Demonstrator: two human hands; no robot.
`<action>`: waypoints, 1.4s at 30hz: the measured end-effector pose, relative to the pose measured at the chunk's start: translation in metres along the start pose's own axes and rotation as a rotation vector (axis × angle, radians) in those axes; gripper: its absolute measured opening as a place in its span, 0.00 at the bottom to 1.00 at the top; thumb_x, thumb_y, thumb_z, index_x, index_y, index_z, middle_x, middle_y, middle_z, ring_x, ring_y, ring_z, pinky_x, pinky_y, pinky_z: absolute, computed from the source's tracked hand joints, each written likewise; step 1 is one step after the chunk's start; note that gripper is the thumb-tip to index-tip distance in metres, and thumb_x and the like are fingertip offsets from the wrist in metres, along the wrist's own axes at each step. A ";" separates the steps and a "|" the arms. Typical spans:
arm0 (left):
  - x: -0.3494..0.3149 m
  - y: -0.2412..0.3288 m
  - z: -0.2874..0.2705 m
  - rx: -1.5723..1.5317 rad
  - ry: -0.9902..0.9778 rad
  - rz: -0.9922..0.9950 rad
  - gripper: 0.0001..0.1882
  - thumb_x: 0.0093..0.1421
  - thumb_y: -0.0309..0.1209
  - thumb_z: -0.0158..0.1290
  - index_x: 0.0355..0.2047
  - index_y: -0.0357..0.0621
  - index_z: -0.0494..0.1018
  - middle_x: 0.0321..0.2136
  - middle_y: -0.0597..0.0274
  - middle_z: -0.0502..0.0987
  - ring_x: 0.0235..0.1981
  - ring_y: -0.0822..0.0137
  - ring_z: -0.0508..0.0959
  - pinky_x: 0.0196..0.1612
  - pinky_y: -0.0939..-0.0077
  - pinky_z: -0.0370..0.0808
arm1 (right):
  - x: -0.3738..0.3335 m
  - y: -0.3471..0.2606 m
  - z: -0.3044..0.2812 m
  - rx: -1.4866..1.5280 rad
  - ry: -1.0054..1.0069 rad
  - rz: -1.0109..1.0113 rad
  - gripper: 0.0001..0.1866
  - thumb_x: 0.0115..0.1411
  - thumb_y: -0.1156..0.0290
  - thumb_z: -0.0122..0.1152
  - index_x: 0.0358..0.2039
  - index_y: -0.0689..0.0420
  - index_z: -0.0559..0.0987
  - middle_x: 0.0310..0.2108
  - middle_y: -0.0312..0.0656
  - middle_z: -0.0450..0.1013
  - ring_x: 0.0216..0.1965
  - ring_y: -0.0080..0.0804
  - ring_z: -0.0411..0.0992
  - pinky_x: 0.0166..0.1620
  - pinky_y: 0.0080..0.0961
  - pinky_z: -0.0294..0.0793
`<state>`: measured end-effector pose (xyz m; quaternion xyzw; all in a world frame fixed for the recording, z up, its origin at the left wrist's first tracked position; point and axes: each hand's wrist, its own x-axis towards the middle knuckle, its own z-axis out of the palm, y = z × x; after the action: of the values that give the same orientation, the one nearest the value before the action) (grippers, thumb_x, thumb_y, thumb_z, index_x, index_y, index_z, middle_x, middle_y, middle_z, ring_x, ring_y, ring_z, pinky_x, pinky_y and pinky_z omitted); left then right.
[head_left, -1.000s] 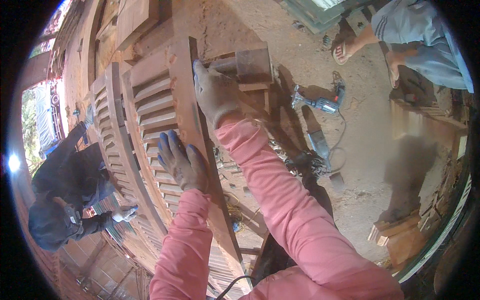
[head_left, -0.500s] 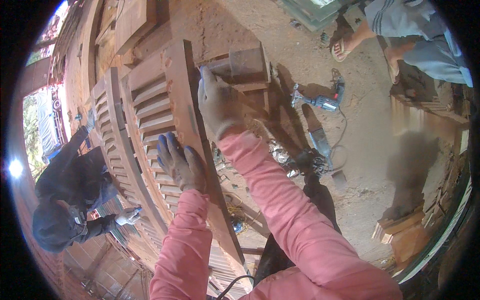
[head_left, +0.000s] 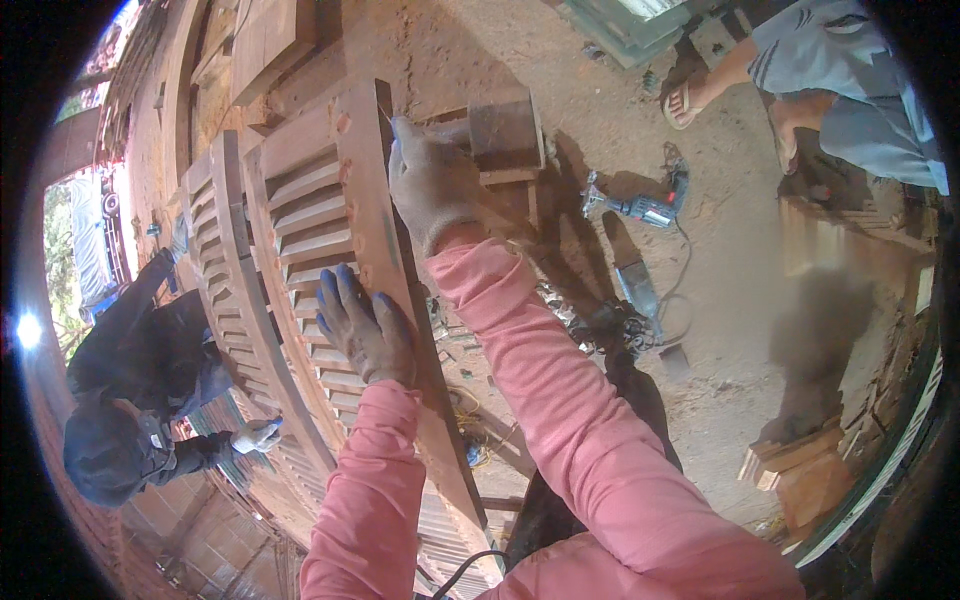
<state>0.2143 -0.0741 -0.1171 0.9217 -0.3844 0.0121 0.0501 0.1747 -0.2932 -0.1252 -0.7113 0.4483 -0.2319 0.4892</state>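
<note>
A brown wooden louvered shutter (head_left: pixel 366 180) lies in front of me, its slats along the left of its near frame rail. My left hand (head_left: pixel 368 330), in a grey work glove with blue fingertips, rests on the slats and rail with its fingers stretched out. At the rail's outer edge, toward the far end, my right hand (head_left: pixel 432 188) in a similar glove is closed. What it grips is mostly hidden; a thin tip shows by the fingertips. A second louvered shutter (head_left: pixel 228 200) lies beyond, to the left.
Across the shutters, a person in dark clothes (head_left: pixel 140 370) works with gloved hands. A corded power drill (head_left: pixel 655 205) and another corded tool (head_left: pixel 638 288) lie on the dirt floor. Another person's sandaled foot (head_left: pixel 685 103) is at upper right. Wood blocks (head_left: pixel 800 455) lie at lower right.
My right hand has shifted slightly left and away from me along the rail's edge. My left hand stays nearly in place. The person at upper right has moved a little.
</note>
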 end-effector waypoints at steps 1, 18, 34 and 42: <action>-0.001 0.000 0.000 -0.001 0.003 -0.001 0.35 0.68 0.44 0.44 0.73 0.42 0.57 0.73 0.45 0.55 0.75 0.45 0.51 0.75 0.45 0.40 | -0.002 -0.002 -0.003 -0.007 -0.017 0.017 0.11 0.68 0.71 0.48 0.47 0.61 0.74 0.39 0.58 0.81 0.42 0.57 0.82 0.46 0.54 0.79; 0.004 -0.001 0.004 -0.009 0.014 0.032 0.35 0.68 0.43 0.44 0.72 0.42 0.58 0.73 0.45 0.55 0.75 0.45 0.51 0.75 0.45 0.40 | 0.022 0.011 0.027 -0.081 0.195 0.058 0.09 0.67 0.70 0.52 0.44 0.58 0.77 0.34 0.59 0.80 0.38 0.59 0.80 0.41 0.55 0.77; 0.004 0.004 0.001 -0.022 0.008 0.020 0.35 0.68 0.44 0.44 0.73 0.43 0.58 0.73 0.45 0.55 0.75 0.45 0.51 0.75 0.45 0.40 | 0.002 0.022 0.028 0.049 0.225 -0.007 0.18 0.68 0.71 0.51 0.56 0.56 0.79 0.38 0.58 0.79 0.41 0.58 0.79 0.44 0.51 0.78; 0.003 -0.001 0.004 -0.005 0.026 0.042 0.34 0.69 0.45 0.42 0.72 0.42 0.58 0.73 0.45 0.56 0.75 0.44 0.52 0.75 0.45 0.42 | -0.037 0.037 0.038 0.213 0.142 -0.048 0.20 0.68 0.71 0.54 0.59 0.57 0.78 0.41 0.57 0.79 0.43 0.58 0.78 0.46 0.48 0.77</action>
<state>0.2168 -0.0761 -0.1210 0.9130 -0.4032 0.0240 0.0570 0.1705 -0.2468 -0.1704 -0.6478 0.4375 -0.3397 0.5230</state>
